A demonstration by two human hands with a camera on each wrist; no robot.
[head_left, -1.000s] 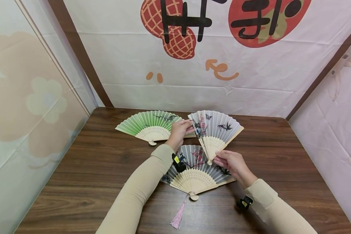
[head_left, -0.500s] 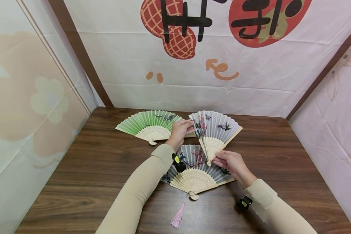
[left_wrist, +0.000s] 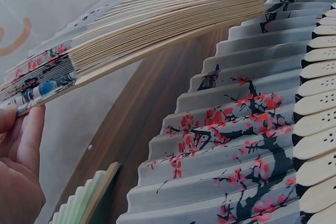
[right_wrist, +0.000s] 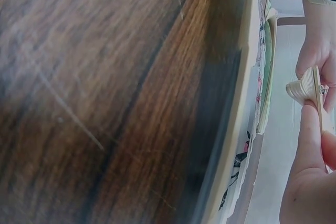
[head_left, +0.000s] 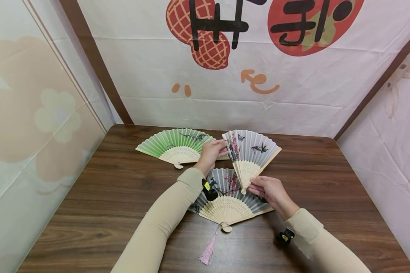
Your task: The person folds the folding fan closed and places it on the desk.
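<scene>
Both hands hold a partly spread pale grey folding fan (head_left: 259, 146) up over the table; it has pink blossoms, dark birds and bamboo ribs. The left hand (head_left: 210, 153) pinches its left edge near the top, thumb and fingers on the outer rib in the left wrist view. Lower down, the right hand (head_left: 270, 189) pinches the right outer rib close to the pivot. Beneath lies a second fan, grey with red blossoms (left_wrist: 231, 145), spread on the table, its pink tassel (head_left: 208, 250) trailing toward the front. The left wrist partly covers it.
A green folding fan (head_left: 177, 144) lies spread at the back left, its right part behind the left hand. All rest on a brown wooden table (head_left: 99, 197). A printed white cloth (head_left: 150, 68) hangs behind the table, with more cloth at both sides.
The held fan has narrowed slightly: its right edge has come left and its left edge a little right. Its pivot end has dipped slightly. The fans on the table stay put.
</scene>
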